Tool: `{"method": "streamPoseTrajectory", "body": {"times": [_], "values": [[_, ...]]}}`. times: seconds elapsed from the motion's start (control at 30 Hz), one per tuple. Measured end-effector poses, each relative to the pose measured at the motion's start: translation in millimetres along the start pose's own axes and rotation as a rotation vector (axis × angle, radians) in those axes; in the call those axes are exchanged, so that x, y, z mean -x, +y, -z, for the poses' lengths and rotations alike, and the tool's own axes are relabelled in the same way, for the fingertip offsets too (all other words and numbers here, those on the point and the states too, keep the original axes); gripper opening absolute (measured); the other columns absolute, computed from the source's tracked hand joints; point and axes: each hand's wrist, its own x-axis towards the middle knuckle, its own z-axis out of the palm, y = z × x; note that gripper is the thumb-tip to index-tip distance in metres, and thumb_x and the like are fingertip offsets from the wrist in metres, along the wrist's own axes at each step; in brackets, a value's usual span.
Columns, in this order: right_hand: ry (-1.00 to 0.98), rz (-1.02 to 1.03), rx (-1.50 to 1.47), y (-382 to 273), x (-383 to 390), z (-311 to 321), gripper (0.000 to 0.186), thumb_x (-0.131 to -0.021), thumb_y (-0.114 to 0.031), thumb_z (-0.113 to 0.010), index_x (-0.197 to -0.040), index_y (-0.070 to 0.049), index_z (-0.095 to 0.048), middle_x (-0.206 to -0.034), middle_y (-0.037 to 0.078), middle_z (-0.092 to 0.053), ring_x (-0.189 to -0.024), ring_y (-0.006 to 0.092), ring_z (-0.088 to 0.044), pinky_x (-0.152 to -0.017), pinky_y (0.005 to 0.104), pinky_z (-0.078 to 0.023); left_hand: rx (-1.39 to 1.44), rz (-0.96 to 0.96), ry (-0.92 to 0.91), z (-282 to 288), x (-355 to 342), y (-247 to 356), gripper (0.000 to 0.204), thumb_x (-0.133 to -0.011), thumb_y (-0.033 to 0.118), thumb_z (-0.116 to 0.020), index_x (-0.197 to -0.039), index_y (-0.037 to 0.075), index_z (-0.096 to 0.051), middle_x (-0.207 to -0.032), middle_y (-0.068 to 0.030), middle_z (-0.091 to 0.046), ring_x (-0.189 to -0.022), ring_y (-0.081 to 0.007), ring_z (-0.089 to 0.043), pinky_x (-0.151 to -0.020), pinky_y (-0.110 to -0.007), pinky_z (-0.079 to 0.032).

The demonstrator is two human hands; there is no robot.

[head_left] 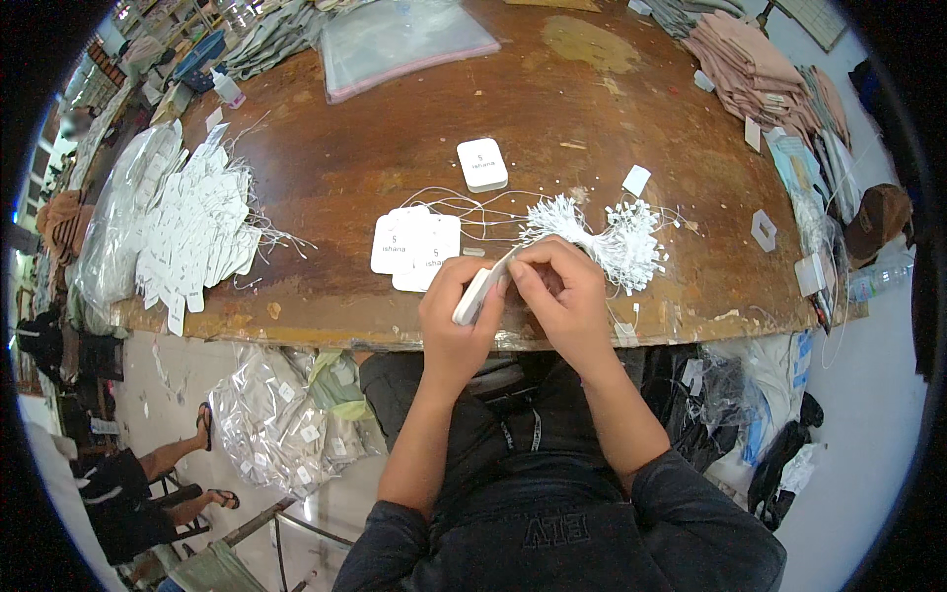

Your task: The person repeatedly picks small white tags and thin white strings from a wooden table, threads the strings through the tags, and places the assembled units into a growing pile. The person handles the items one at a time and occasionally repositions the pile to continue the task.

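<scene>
My left hand (460,308) is closed around a thick stack of white hang tags (475,296), held on edge just above the table's front edge. My right hand (564,296) meets it there, thumb and forefinger pinching at the upper edge of a tag; whether a string is also between them is hidden. Behind my left hand lie loose white hang tags (395,240) with rounded corners and dark print. A neat stack of the same tags (482,164) stands farther back. Beside my right hand spreads a bundle of white tag strings (592,237), a few strands trailing left.
A heap of strung tags (197,222) lies at the left by a plastic bag (123,222). Transparent plastic sleeves (400,44) lie at the back, folded pink cloth (750,69) at the back right. Packed bags (291,424) rest on the floor; a person's legs (173,474) show at lower left.
</scene>
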Motion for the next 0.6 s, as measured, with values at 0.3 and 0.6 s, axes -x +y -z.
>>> {"method": "streamPoseTrajectory", "body": {"times": [0.3,0.6], "values": [[0.100,-0.017,-0.033,6.6,-6.3,-19.5,0.007,-0.091,-0.004,-0.061,-0.089,0.003,-0.060,-0.082,0.007,-0.059,-0.068,0.0115,-0.054,-0.059,0.0251,-0.044,0.252,0.347,0.088,4.9,-0.9,3.0,0.021,-0.085,0.008,-0.069,-0.103,-0.001,-0.061,-0.089,-0.0054,-0.066,-0.081,-0.0087,-0.058,-0.071,-0.026,-0.049],[0.105,0.203,0.205,2.5,-9.6,-25.8,0.005,-0.091,-0.002,-0.055,-0.089,0.002,-0.054,-0.080,0.016,-0.053,-0.069,0.0314,-0.054,-0.063,0.0376,-0.045,0.212,0.318,0.096,3.7,-0.4,-1.5,0.021,-0.085,0.006,-0.069,-0.103,-0.001,-0.062,-0.090,-0.0068,-0.068,-0.079,-0.0091,-0.060,-0.070,-0.025,-0.050]]}}
